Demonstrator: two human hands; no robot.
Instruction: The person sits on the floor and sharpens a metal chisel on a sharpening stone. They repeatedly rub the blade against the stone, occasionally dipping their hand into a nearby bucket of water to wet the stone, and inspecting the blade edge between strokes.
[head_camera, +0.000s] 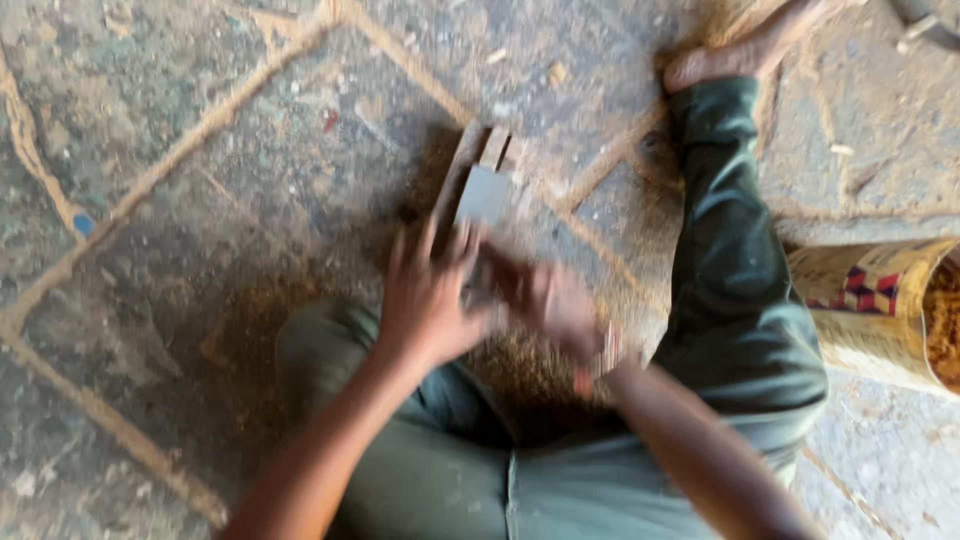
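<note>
The picture is blurred by motion. I sit on a stone floor in dark green trousers. My left hand (428, 296) has its fingers spread on the near end of a narrow wooden piece (470, 165) that lies on the floor ahead of me. A flat grey blade-like tool (485, 195) rests on that wood. My right hand (548, 300) is curled beside the left, just behind the grey tool; whether it grips the tool is lost in the blur. Sawdust lies under both hands.
My right leg (735, 270) stretches forward with the bare foot (745, 50) at the top. A cylindrical tin (885, 300) with a chequered label lies on its side at the right, holding sawdust. The floor is cracked stone slabs (180, 200) with sandy joints.
</note>
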